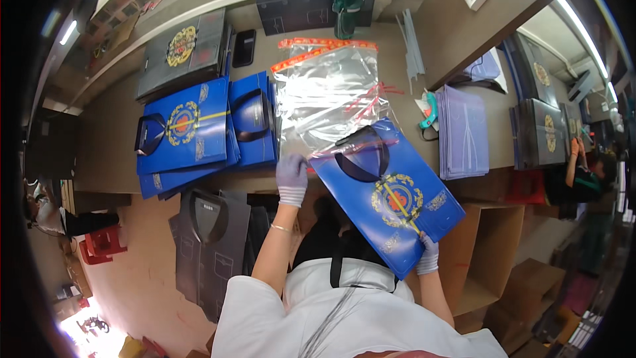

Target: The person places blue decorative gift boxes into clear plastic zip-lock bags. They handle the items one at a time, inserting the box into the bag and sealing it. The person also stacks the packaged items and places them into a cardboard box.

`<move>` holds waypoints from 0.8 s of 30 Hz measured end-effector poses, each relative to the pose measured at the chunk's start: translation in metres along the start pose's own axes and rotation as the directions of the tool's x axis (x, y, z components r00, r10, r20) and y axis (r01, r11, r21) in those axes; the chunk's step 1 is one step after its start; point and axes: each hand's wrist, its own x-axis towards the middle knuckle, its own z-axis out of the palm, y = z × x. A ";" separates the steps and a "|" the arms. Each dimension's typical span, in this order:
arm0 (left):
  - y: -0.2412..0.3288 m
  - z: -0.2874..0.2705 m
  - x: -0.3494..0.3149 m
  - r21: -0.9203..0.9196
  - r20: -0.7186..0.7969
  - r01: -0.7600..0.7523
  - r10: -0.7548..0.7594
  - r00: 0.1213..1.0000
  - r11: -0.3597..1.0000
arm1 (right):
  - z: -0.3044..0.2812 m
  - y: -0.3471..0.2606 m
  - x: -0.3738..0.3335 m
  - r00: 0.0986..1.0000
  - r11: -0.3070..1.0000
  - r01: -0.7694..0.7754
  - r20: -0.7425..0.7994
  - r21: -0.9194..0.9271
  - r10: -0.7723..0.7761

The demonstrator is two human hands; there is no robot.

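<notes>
A blue paper gift bag (417,189) with a dark ribbon handle and a gold emblem lies tilted in front of me, over the table's front edge. My right hand (428,253), in a striped-cuff glove, grips its lower right edge. The bag's handle end reaches the near part of a pile of clear plastic bags (324,93) with red-orange top strips. My left hand (291,179), gloved too, is closed at the near left corner of the plastic, seemingly pinching its edge; the fingertips are partly hidden.
Left on the table are stacked blue gift bags (215,126), dark packages (179,53) and a phone (244,48). A green bottle (346,13) stands behind. At right lie a tape dispenser (429,111) and a lavender stack (462,132). An open carton (487,252) stands below; another person (586,169) is far right.
</notes>
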 end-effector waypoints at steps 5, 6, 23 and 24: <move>0.008 0.011 -0.023 -0.197 0.100 -0.186 0.209 0.973 0.962 | 0.032 0.000 -0.009 0.992 0.999 0.001 -0.128 -0.053 -0.008; 0.012 0.013 -0.025 -0.258 0.123 -0.205 0.243 0.962 0.944 | 0.043 0.001 -0.011 0.991 1.000 0.003 -0.135 -0.017 -0.006; -0.058 0.085 0.014 -0.194 0.536 0.873 -0.697 0.476 0.447 | 0.314 -0.274 0.175 0.696 0.395 0.680 0.713 -0.617 -0.085; -0.058 0.085 0.015 -0.184 0.548 0.893 -0.712 0.440 0.410 | 0.360 -0.293 0.197 0.671 0.566 0.672 0.716 -0.478 -0.191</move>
